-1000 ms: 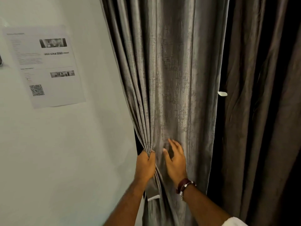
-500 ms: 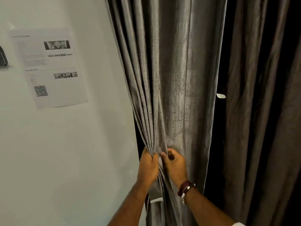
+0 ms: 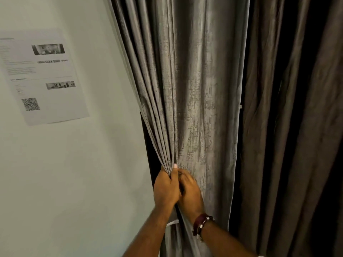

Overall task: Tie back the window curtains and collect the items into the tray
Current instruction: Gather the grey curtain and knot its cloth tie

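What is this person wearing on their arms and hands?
Both forearms are bare. The left hand wears nothing. Behind the right hand, the wrist carries a dark maroon band with a silver metal clasp. A bit of white sleeve shows at the bottom edge.

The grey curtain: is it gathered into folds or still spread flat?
Partly gathered. The curtain's left edge is bunched into pleats gripped by the left hand; the right hand is blurred against the flatter part.

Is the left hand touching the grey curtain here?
Touching. The head view shows the left hand gripping the bunched pleats of the grey curtain, with folds running between thumb and fingers.
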